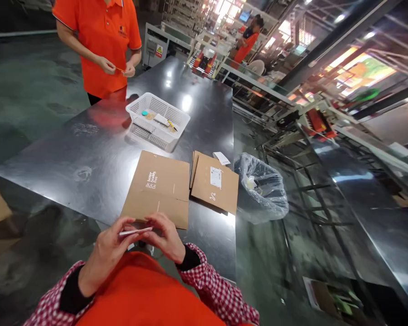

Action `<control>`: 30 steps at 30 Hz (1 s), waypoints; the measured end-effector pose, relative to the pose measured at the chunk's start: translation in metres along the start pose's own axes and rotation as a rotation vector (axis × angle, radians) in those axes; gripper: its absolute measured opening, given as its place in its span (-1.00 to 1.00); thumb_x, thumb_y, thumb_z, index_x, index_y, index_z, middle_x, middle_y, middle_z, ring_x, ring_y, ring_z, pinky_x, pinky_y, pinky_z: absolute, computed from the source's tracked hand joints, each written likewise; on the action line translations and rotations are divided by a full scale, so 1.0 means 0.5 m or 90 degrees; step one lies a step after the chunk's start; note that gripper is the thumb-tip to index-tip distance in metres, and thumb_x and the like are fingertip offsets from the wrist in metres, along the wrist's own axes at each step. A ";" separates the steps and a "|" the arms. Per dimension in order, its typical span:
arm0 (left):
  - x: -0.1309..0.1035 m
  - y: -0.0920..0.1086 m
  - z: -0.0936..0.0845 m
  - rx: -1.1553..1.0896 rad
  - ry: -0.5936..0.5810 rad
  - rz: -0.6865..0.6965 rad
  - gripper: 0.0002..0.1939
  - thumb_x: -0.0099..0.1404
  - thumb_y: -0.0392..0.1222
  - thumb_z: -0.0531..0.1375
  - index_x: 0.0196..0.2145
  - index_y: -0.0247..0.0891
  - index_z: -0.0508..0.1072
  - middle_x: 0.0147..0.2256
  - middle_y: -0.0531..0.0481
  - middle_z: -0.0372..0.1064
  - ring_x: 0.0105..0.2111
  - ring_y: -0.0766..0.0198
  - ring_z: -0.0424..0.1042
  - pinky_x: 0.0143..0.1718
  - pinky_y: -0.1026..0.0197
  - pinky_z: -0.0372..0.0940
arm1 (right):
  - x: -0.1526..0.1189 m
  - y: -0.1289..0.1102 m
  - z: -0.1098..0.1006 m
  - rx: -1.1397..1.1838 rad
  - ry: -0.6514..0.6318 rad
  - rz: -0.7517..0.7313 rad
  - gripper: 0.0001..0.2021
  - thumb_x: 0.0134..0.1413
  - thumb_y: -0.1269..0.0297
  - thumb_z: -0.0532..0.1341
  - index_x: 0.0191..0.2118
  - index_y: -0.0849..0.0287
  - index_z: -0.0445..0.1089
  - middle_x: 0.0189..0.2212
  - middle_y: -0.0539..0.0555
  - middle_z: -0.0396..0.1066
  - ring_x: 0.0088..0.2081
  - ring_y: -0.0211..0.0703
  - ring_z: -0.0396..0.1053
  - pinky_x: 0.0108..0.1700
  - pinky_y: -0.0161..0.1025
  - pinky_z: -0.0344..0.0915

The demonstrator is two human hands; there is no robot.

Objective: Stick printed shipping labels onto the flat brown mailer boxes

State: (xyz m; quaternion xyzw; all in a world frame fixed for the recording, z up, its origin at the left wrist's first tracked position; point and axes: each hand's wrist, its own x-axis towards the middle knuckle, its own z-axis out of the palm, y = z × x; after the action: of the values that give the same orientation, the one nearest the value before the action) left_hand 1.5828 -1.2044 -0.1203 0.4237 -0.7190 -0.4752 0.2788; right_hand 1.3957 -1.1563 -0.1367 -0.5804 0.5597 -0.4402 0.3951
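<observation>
A thin, flat whitish piece (136, 232), seen almost edge-on, is pinched between my two hands just off the table's near edge. Its left end is gripped by my left hand (106, 251), thumb and fingers closed. My right hand (167, 239) closes on the other end, its fingers bent over the top. What kind of piece it is cannot be made out. Right beyond my fingers lies a flat brown cardboard box (168, 181) with white lettering. Beside it, to the right, rest several flat cardboard pieces (204, 181), the top one bearing a white label (216, 177).
On the shiny metal table (98, 154) stands a white perforated basket (182, 118) with small items inside. A white paper (221, 158) lies by the cardboard. A bin with a clear liner (275, 190) stands right of the table. Across it, a person in orange (102, 43) handles something small.
</observation>
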 end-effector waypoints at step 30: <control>0.070 -0.196 0.067 0.278 -0.088 0.346 -0.73 0.41 -0.20 -0.01 -0.20 -0.21 0.49 -0.11 -0.07 0.50 0.01 0.16 0.41 0.09 -0.06 0.28 | 0.312 0.168 -0.182 -0.635 0.119 0.177 -0.13 -0.03 0.03 0.28 0.28 0.41 -0.07 0.24 0.49 -0.02 0.18 0.24 0.11 0.13 0.07 0.12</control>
State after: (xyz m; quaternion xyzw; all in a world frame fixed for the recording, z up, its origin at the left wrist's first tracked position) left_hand 1.5727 -1.2385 -0.2234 0.2338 -0.9070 -0.2466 0.2489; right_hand 1.2815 -1.3141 -0.1784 -0.5767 0.8057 -0.1134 0.0738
